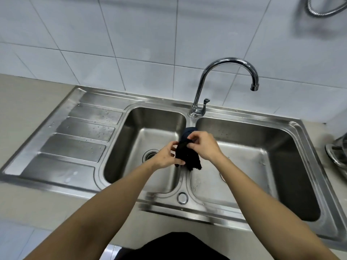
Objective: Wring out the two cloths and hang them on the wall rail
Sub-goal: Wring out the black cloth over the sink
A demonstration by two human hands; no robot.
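We hold a dark cloth (187, 156) over the double sink (131, 188), ready to wring.

Our left hand (166, 156) grips the cloth's lower part and our right hand (203, 145) pinches its top, both clamped on it above the divider between the basins; a bluish cloth (189, 130) seems to lie behind. We should twist the hands opposite ways, low over a basin so drips stay in. No wall rail is visible.

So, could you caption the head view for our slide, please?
Both hands grip a dark cloth above the double sink.
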